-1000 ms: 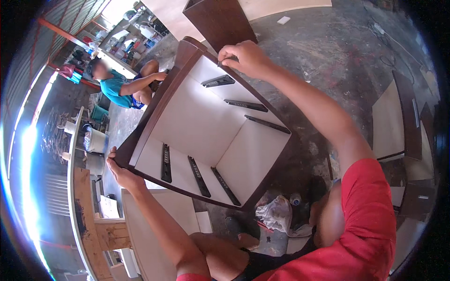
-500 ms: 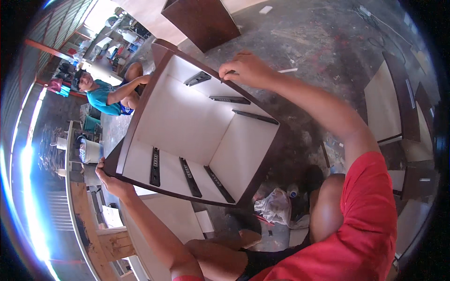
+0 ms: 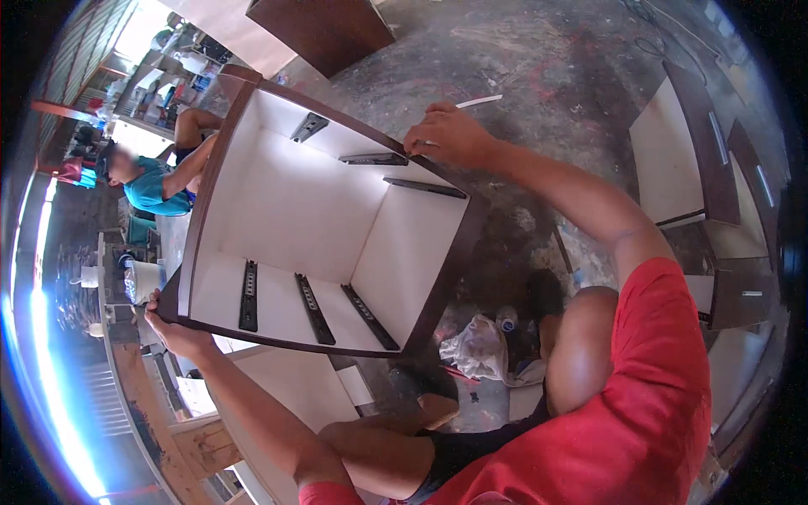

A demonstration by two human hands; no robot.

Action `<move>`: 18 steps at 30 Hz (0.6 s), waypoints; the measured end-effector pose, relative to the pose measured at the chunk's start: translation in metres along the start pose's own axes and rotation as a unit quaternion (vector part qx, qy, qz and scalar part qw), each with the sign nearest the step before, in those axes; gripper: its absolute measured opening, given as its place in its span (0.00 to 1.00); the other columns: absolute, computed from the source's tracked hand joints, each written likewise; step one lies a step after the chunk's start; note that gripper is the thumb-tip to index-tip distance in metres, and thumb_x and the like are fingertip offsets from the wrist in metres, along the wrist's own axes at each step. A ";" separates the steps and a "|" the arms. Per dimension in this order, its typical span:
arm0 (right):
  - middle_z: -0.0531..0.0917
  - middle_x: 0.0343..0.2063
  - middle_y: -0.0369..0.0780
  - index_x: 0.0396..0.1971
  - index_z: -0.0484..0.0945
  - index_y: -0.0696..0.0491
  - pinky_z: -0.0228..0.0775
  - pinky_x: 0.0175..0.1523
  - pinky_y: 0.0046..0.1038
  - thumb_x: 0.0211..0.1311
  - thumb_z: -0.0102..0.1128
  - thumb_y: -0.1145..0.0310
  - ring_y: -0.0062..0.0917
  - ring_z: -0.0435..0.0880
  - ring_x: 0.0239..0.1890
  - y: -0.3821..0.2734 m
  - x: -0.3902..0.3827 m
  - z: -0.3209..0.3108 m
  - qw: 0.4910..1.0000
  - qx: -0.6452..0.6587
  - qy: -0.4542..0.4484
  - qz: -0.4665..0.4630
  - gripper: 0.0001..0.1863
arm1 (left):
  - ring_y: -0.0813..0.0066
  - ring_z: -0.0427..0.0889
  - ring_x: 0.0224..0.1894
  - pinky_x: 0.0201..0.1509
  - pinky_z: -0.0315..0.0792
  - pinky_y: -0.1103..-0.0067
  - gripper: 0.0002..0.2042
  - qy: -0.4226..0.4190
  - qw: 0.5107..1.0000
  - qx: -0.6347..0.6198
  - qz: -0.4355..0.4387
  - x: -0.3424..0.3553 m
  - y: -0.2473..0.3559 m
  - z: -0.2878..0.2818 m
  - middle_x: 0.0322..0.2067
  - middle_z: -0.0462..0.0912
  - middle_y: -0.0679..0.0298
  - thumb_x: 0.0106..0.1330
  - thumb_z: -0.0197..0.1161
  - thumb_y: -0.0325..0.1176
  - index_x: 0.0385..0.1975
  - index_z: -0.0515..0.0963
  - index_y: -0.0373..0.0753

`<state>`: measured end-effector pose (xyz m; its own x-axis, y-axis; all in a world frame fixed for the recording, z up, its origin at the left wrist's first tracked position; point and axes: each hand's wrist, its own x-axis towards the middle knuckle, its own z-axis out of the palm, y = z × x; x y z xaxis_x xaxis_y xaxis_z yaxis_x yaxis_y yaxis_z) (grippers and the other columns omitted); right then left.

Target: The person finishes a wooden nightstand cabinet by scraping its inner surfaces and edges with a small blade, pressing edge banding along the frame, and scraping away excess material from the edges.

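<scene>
Head view: left hand [image 3: 179, 335] clamps one cabinet [image 3: 290, 210] with six rails [image 3: 314, 309], right hand [image 3: 448, 137] pinched together at its edge [image 3: 349, 124].

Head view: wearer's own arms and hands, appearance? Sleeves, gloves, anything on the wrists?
Red short sleeves, no markings visible; the right one ends near the elbow. Left hand and right hand ungloved. No watch, band or cable visible at either wrist.

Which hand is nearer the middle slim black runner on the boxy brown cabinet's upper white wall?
Right: the right hand is beside the outer end of the runner; the left hand is across the cabinet, at lower left.
</scene>
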<state>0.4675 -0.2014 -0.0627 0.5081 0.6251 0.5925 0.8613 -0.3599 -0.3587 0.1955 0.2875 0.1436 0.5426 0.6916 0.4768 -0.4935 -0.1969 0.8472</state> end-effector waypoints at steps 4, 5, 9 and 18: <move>0.88 0.37 0.28 0.40 0.83 0.42 0.61 0.71 0.42 0.69 0.62 0.60 0.24 0.85 0.47 0.005 -0.037 0.009 0.998 -0.057 0.021 -0.035 0.06 | 0.62 0.81 0.54 0.60 0.76 0.62 0.14 -0.026 1.000 0.016 -0.004 0.000 0.001 -0.002 0.50 0.81 0.65 0.82 0.44 0.45 0.44 0.76 0.46; 0.88 0.37 0.28 0.41 0.83 0.42 0.61 0.71 0.42 0.69 0.62 0.59 0.23 0.85 0.47 0.006 -0.045 0.010 0.999 -0.046 0.003 -0.016 0.06 | 0.62 0.81 0.54 0.60 0.76 0.62 0.14 -0.027 0.999 0.017 -0.006 -0.002 0.001 0.000 0.50 0.81 0.65 0.82 0.44 0.45 0.44 0.76 0.46; 0.88 0.38 0.27 0.41 0.83 0.41 0.62 0.70 0.41 0.68 0.61 0.59 0.22 0.85 0.46 0.013 -0.072 0.014 1.000 -0.014 -0.002 -0.019 0.07 | 0.62 0.81 0.54 0.60 0.76 0.62 0.14 0.017 1.000 0.011 -0.004 -0.002 0.002 0.001 0.50 0.82 0.64 0.81 0.45 0.45 0.45 0.76 0.46; 0.87 0.38 0.27 0.44 0.84 0.39 0.52 0.75 0.45 0.68 0.62 0.62 0.22 0.86 0.47 0.030 -0.134 0.028 0.998 -0.032 -0.053 0.017 0.08 | 0.67 0.77 0.58 0.68 0.68 0.66 0.15 0.022 1.000 0.006 -0.008 -0.004 0.001 0.008 0.52 0.80 0.65 0.82 0.42 0.44 0.44 0.76 0.44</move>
<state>0.4250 -0.2765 -0.1729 0.5365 0.6795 0.5004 0.8438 -0.4234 -0.3297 0.1983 0.2790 0.1445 0.5208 0.7240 0.4523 -0.4767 -0.1929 0.8577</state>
